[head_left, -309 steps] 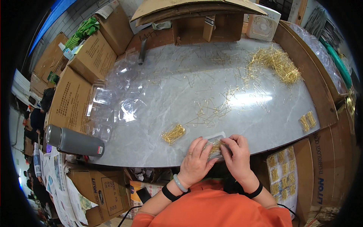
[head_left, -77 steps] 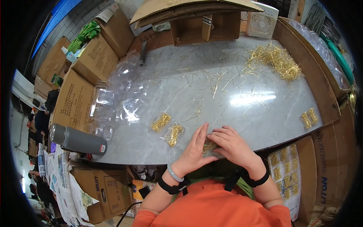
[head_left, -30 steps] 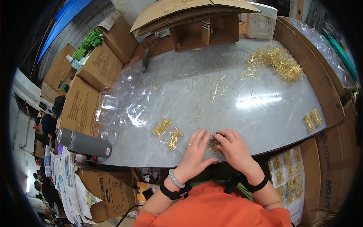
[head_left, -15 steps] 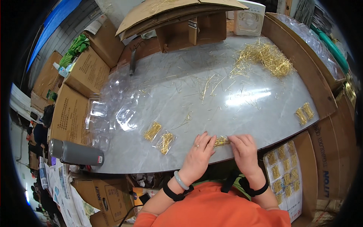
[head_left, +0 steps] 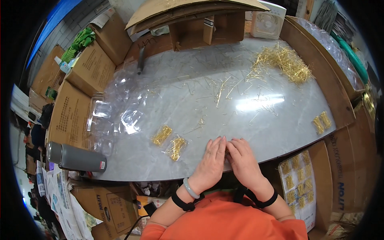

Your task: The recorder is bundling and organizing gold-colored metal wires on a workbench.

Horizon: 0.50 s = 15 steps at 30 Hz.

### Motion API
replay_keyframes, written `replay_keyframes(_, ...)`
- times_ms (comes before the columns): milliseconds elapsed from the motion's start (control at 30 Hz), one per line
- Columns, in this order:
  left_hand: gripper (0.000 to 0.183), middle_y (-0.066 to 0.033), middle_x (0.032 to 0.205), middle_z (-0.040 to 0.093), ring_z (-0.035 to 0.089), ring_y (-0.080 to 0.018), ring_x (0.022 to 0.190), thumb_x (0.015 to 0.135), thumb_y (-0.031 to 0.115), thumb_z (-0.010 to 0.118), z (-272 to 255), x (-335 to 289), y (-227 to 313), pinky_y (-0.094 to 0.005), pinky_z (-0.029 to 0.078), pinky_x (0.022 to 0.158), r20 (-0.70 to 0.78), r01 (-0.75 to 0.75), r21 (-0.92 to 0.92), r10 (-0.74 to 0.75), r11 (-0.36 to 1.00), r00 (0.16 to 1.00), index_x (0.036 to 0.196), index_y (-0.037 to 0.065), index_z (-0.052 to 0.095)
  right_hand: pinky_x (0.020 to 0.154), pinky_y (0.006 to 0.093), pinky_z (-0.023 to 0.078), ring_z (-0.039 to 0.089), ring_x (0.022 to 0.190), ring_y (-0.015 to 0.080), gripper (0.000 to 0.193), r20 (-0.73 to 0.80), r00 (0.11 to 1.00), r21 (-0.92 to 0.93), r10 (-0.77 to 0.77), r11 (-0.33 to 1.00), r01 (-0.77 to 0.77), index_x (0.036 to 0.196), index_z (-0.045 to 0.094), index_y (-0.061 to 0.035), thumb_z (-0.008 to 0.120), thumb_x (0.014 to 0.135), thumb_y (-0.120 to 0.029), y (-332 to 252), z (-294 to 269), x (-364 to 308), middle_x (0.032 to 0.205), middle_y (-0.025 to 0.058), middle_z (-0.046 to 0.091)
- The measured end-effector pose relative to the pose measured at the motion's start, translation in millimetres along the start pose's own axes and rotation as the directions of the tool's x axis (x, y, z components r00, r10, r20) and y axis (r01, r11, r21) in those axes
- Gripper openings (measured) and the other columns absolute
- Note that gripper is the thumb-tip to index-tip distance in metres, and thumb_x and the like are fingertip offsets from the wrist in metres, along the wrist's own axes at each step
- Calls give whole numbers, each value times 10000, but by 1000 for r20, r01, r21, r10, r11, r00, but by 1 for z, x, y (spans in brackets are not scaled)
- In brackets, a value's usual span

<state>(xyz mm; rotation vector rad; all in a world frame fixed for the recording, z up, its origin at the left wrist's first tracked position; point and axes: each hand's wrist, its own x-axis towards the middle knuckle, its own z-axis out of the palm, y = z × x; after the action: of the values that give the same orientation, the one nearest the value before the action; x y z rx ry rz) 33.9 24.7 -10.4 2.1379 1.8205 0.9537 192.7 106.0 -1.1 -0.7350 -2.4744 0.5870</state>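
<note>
My left hand and my right hand meet near the table's front edge, fingers bent over and pressed around a small bundle of gold wire hooks. Only a sliver of the bundle shows between them; my fingers cover the rest. Left of my hands lie two clear packs of gold hooks, one pack nearer and another pack just beyond it. Farther off, loose gold hooks are scattered over the grey tabletop, with a big heap of hooks at the far right.
Clear plastic trays cover the table's left side beside a grey bottle. Two filled packs lie at the right edge. Below them, a cardboard box holds rows of packs. A white fan and cardboard stand behind.
My right hand has moved left against my left hand, and the gold bundle that showed between them is now almost covered. The view has shifted slightly.
</note>
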Motion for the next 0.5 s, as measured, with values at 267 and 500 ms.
replay_keyframes(267,666,-348,1539,342,360,-477,1451,936,5,468,10,-1,2,-562,262,1233,-6,6,7,-6,1000,1000,1538,-147,226,1101,491,460,501,1340,432,478,-73,997,-110,-16,994,8,1313,574,73,597,836,64,-17,9,-4,1393,231,555)
replay_keyframes(500,729,-340,1593,275,287,-477,1501,881,-39,486,15,-2,7,-568,231,1245,-75,-8,-132,-2,991,997,1546,-149,209,1142,512,418,459,1389,436,549,-21,1000,-181,-15,984,11,1390,543,72,573,842,70,-15,7,-4,1424,231,540)
